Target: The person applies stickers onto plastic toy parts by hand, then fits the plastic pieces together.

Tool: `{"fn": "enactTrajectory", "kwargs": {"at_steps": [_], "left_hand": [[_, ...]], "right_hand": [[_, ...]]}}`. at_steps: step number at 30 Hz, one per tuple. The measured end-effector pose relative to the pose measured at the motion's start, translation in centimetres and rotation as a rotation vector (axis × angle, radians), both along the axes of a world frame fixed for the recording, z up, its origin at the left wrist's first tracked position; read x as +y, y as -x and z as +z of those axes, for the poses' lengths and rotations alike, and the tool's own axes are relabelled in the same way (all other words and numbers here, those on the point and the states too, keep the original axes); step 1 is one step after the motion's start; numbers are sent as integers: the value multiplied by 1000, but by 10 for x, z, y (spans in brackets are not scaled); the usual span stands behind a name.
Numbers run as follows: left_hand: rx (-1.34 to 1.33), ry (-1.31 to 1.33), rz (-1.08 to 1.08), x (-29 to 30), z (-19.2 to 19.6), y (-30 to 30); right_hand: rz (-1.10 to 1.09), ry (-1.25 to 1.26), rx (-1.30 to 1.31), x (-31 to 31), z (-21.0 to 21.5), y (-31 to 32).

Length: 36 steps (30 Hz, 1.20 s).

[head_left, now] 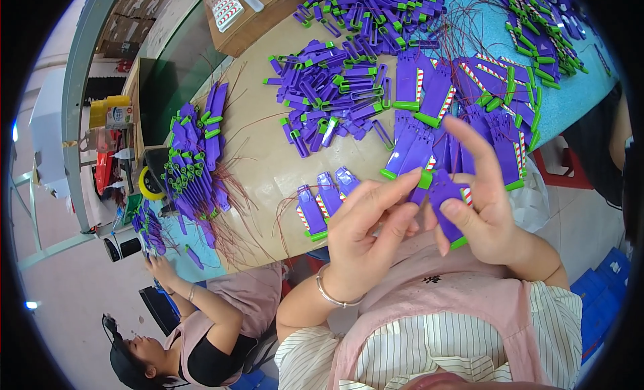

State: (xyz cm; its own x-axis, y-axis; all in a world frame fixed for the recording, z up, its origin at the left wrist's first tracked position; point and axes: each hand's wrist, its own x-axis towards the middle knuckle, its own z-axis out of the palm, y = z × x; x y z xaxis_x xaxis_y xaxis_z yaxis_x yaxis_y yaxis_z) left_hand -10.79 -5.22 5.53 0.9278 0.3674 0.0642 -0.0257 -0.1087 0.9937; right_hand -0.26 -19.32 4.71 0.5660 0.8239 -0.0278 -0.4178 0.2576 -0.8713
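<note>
My left hand [365, 232] pinches a small purple clip with a green end [425, 179] between thumb and fingertips. In my right hand [488, 224] is a flat purple plastic panel [441, 190], its green end pointing down and the thumb pressed on its face. Both pieces are held close together above the table's near edge; whether they touch is hidden by my fingers. To the left of my left hand, three purple panels [327, 192] lie side by side with red-and-white striped strips. Just beyond my hands, several similar panels [410, 148] overlap in a pile.
A heap of purple and green clips [335, 88] covers the table's [258, 148] middle. More parts with thin red wires [194, 169] lie on the left, another pile [537, 44] at far right. A cardboard box [245, 24] stands at the back. A co-worker [208, 316] sits at lower left.
</note>
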Motion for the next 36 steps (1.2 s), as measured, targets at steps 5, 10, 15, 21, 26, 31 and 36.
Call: {"fn": "enactTrajectory", "kwargs": {"at_steps": [5,10,15,21,26,31,36], "left_hand": [[5,19,-41,2,-2,4],[52,-40,-61,7,-1,7],[-52,237,153,15,10,14],[147,182,-40,19,10,18],[228,-29,-138,12,0,18],[192,37,43,13,-6,14],[-318,379,56,70,-15,-3]], "right_hand": [[182,40,-186,-4,1,-4],[363,272,-264,1,15,-16],[-6,-7,-161,0,0,-8],[328,304,-124,2,18,-11],[639,291,-543,12,20,-13],[396,225,-426,9,2,3],[352,229,-472,3,-6,-5]]}}
